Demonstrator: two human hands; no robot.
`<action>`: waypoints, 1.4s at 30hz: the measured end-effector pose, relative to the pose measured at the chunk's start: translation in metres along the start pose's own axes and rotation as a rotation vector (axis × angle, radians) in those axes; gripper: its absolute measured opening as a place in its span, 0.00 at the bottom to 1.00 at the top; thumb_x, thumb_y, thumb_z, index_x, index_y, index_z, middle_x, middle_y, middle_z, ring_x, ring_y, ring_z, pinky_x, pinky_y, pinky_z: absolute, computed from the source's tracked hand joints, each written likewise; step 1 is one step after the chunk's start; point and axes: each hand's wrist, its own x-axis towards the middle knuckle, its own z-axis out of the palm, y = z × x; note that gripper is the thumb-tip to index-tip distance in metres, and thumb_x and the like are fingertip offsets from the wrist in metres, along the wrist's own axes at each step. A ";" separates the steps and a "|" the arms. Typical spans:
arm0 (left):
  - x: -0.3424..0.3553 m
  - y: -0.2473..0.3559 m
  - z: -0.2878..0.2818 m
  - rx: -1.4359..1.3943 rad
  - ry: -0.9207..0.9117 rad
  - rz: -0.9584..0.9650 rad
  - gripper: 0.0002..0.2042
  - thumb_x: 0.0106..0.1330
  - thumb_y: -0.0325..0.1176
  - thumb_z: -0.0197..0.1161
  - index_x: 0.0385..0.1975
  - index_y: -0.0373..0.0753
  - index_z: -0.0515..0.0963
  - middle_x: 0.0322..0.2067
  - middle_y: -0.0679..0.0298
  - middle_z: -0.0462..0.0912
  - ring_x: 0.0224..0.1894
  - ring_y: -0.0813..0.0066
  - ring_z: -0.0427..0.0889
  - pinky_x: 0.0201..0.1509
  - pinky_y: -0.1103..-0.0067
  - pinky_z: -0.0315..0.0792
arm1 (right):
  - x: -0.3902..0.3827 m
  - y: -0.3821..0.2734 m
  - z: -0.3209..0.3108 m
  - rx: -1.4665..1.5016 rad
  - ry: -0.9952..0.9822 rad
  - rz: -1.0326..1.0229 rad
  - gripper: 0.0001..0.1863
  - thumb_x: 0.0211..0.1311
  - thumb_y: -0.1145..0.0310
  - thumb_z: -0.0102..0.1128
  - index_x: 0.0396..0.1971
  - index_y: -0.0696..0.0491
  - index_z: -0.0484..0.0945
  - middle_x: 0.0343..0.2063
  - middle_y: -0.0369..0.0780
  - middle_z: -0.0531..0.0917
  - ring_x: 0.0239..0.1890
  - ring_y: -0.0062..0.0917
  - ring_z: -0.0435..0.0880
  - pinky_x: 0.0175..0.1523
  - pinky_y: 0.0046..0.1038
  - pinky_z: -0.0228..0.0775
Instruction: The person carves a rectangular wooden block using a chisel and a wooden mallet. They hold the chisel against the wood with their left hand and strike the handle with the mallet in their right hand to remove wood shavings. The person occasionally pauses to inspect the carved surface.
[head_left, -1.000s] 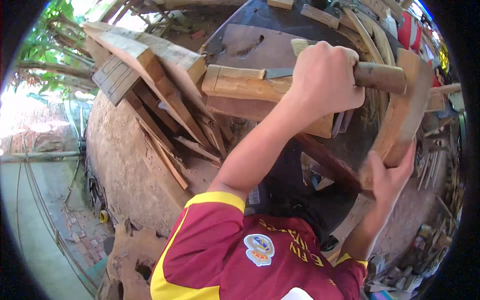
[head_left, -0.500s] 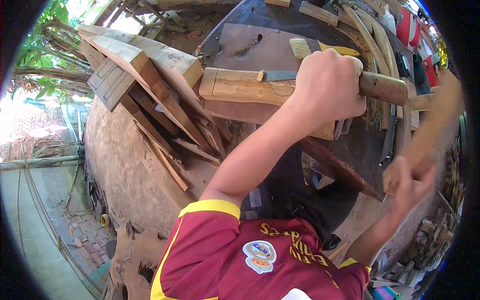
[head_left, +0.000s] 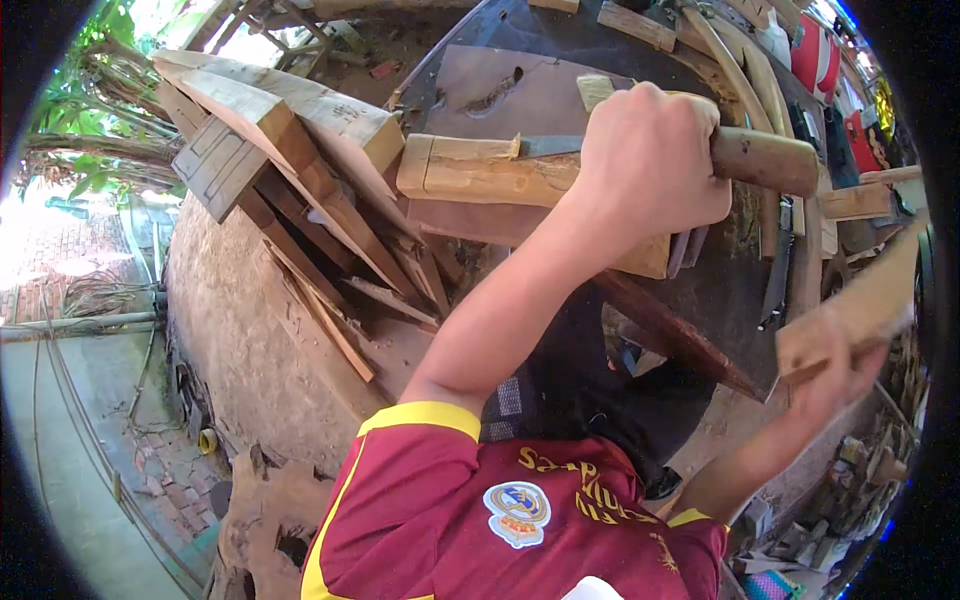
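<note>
Loose timber (head_left: 637, 27) lies across a dark bench (head_left: 560, 35). The left grip (head_left: 655, 160) is closed around a wooden-handled chisel (head_left: 765, 160), its tip at a raised chip (head_left: 515, 146) on a pale timber block (head_left: 480, 183); the blurred right grip (head_left: 838, 372) clasps a wooden club (head_left: 860, 300), apart from the block.

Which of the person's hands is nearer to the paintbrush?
Left. The left hand, wrapped around the chisel, is close to the paintbrush and partly hides it; the right hand, holding a blurred wooden block, is farther off, toward the picture's lower right.
</note>
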 end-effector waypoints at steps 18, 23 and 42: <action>-0.014 -0.023 -0.017 0.222 0.072 -0.036 0.09 0.38 0.37 0.64 0.20 0.43 0.79 0.18 0.55 0.78 0.24 0.55 0.79 0.30 0.67 0.74 | -0.006 -0.043 0.042 0.155 0.134 0.038 0.33 0.42 0.76 0.65 0.54 0.56 0.64 0.48 0.46 0.73 0.48 0.36 0.74 0.48 0.36 0.72; -0.016 0.003 -0.008 0.104 0.041 0.112 0.12 0.38 0.34 0.66 0.21 0.37 0.74 0.21 0.54 0.79 0.25 0.54 0.80 0.31 0.67 0.75 | -0.036 -0.037 0.046 0.101 0.091 0.177 0.36 0.42 0.76 0.64 0.56 0.57 0.63 0.50 0.46 0.71 0.50 0.37 0.73 0.50 0.37 0.71; 0.002 0.016 -0.014 -0.049 0.050 -0.004 0.08 0.35 0.33 0.62 0.16 0.36 0.78 0.15 0.50 0.77 0.22 0.53 0.80 0.29 0.68 0.75 | -0.007 -0.053 0.018 0.168 0.011 -0.153 0.32 0.43 0.80 0.60 0.54 0.60 0.64 0.48 0.48 0.73 0.47 0.37 0.75 0.51 0.36 0.71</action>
